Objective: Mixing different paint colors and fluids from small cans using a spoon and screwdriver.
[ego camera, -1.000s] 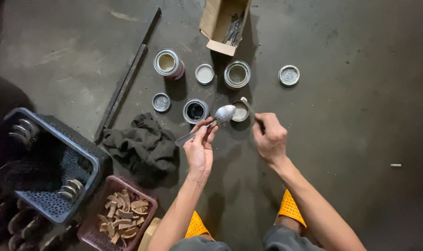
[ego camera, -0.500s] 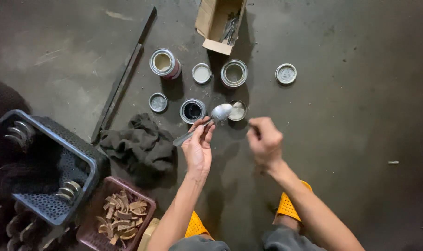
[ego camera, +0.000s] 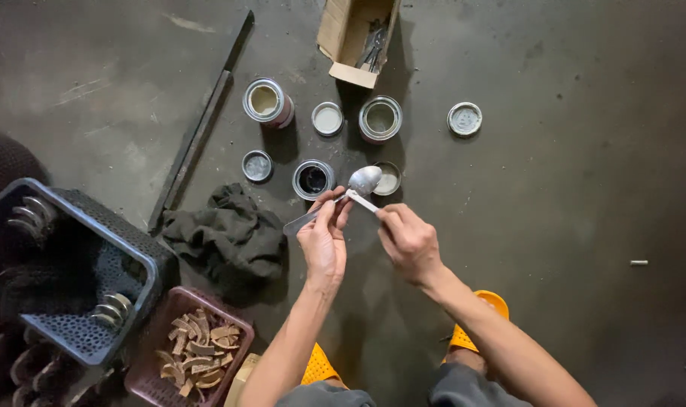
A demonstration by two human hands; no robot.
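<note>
Left hand (ego camera: pixel 324 240): pinched on the handle of a metal spoon (ego camera: pixel 363 181), bowl raised just over the small black-filled tin (ego camera: pixel 313 179).
Right hand (ego camera: pixel 409 240): closed on a thin pale stick (ego camera: pixel 362 200) whose tip meets the spoon's neck.
Progress, as judged: tins already opened, lids off; spoon bowl looks bare, contents untouched.
Floor (ego camera: pixel 584 188), dark concrete:
- Open tin, beige contents, reddish wall (ego camera: pixel 266 101), upper left.
- Open tin, grey contents (ego camera: pixel 380 118).
- Loose round lids (ego camera: pixel 464 118), scattered.
- Brown cardboard box (ego camera: pixel 350 30), top, flap open.
- Dark rag (ego camera: pixel 226 234).
- Blue basket (ego camera: pixel 87 264); maroon tray (ego camera: pixel 196 348) of brown pieces.
</note>
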